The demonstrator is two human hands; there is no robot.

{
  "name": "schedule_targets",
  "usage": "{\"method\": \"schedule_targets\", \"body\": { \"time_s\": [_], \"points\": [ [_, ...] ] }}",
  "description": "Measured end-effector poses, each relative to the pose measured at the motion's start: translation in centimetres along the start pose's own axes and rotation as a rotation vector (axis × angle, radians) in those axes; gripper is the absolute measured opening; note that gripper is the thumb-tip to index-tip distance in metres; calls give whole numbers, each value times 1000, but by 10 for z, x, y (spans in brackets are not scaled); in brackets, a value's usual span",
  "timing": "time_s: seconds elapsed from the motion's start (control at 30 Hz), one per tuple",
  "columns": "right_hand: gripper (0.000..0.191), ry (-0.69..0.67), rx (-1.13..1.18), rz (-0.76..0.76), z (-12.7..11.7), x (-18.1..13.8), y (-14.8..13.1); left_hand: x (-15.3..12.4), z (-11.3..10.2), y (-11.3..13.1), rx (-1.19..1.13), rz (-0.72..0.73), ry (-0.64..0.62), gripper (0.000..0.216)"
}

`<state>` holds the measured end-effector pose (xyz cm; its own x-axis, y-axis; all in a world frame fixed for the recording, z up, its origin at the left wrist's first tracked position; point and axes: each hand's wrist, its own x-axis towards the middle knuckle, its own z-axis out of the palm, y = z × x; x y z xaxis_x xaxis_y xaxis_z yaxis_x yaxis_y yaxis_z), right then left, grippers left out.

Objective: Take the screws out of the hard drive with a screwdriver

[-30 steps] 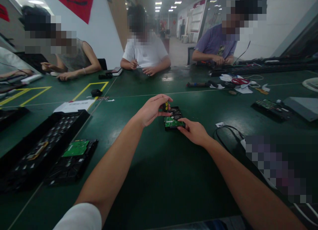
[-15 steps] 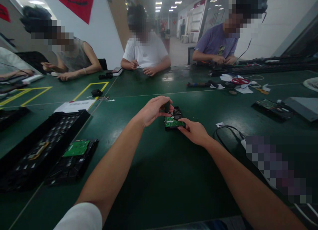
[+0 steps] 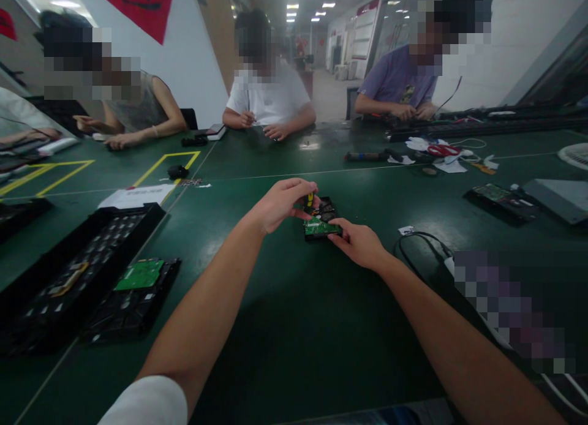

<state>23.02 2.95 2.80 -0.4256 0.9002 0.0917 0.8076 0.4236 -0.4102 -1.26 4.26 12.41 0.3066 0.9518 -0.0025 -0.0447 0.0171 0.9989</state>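
Observation:
A hard drive (image 3: pixel 325 231), black-cased with a green circuit board facing up, lies on the table in front of me. From its right side my right hand (image 3: pixel 361 242) grips it, thumb and fingers closed on the edge. My left hand (image 3: pixel 285 203) is over the drive's far left part, fingers closed round a short black-and-yellow screwdriver handle (image 3: pixel 309 200). That handle stands roughly upright; the tip is hidden by my fingers and too small to make out. Another black drive with a green board (image 3: pixel 140 275) lies to the left.
A long black tray (image 3: pixel 105 235) sits at the left beside a white paper (image 3: pixel 138 196). To the right are another drive (image 3: pixel 500 203), a grey box (image 3: pixel 558 198) and a black cable (image 3: pixel 420 234). Several people work across the green table (image 3: pixel 285 327).
The screwdriver handle has turned in my left hand, and its yellow part now shows where it looked dark before. My left fingers shifted slightly; my right hand and the hard drive stay put.

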Motion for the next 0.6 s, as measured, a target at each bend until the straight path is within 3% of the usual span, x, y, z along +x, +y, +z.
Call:
{"method": "schedule_targets", "body": {
  "time_s": [0.3, 0.6],
  "points": [
    [39, 10, 2, -14, 3, 1, 4, 2, -2, -3, -100, -51, -51, 33],
    [40, 13, 19, -24, 4, 0, 5, 6, -4, -8, -124, -49, -6, 32]
  ]
}}
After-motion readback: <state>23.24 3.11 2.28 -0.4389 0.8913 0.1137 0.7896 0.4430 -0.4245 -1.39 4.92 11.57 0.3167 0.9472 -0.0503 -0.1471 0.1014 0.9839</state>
